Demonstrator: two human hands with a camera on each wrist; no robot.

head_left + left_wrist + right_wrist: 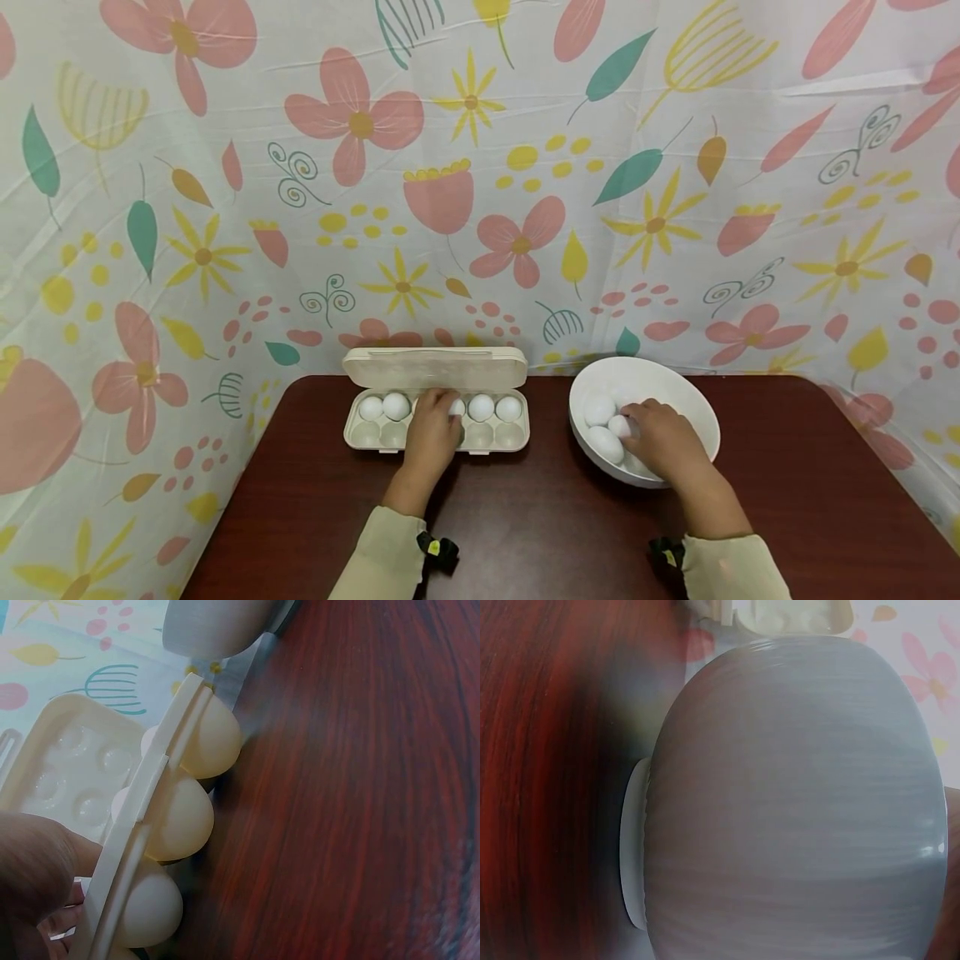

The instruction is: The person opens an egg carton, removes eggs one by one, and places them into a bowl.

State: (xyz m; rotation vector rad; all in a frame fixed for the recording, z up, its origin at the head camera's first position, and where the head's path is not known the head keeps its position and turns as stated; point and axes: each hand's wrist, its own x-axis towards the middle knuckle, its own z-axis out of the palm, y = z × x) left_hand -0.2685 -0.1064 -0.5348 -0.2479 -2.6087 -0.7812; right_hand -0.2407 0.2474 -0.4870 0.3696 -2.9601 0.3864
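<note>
Five smooth white eggs (481,407) show in the back row of one beige carton (435,368) with round moulded cups (509,436); at least three more lie in one glossy white bowl (693,408), where the right hand (664,438) pinches one egg (620,426); the left hand (432,432) reaches into the carton's middle, its grip too hidden to tell

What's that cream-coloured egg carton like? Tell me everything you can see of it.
The egg carton looks like smooth, thin plastic, with two rows of round cups that bulge underneath. Its lid is open, tipped up at the back. It sits level on the dark red table, near the far edge. White eggs show in the back row; the visible front cups are empty. The left hand reaches in, hiding some middle cups.
</note>
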